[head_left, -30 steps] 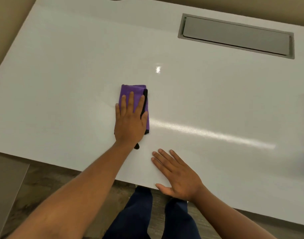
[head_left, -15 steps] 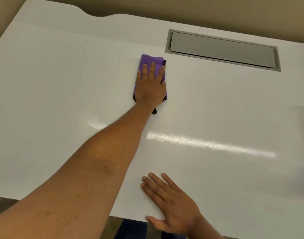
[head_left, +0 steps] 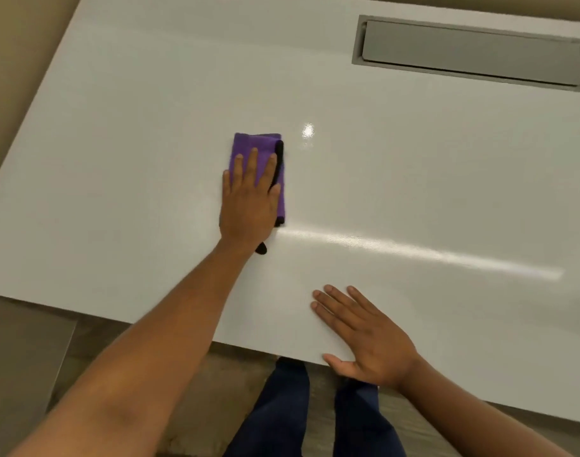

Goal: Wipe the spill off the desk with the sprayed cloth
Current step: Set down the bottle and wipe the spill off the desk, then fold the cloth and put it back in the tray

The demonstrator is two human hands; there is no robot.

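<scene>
White glossy worktop (head_left: pixel 413 179) fills most of the view, running edge to edge from 9 o'clock to 3 o'clock. One long light streak reflects across it toward 3 o'clock, plus one small bright glint just above centre. No spill can be made out on the surface; too glossy to tell. Beige wall shows along 12 o'clock and at the 10 o'clock corner. Grey-brown floor (head_left: pixel 216 384) visible below the near worktop edge, 6 to 8 o'clock.

One recessed grey hatch (head_left: pixel 471 54), long and rectangular, set flush into the worktop at 1 o'clock, lid closed.

Two bare forearms enter from 6 o'clock. Two legs in dark blue trousers (head_left: pixel 275 420) stand at 6 o'clock under the edge.

Two hands. Left hand (head_left: pixel 249 206) lies flat at centre, fingers spread slightly, palm pressing down on the cloth; not gripping it. Right hand (head_left: pixel 367 338) rests flat on bare worktop near the front edge at 5 o'clock, fingers extended and loosely apart, holding nothing.

One cloth (head_left: pixel 259 145), purple, folded into a narrow rectangle with black trim on its right side, lying on the worktop at centre under the left hand; its far end sticks out past the fingertips toward 12 o'clock, and a black corner pokes out by the wrist.
</scene>
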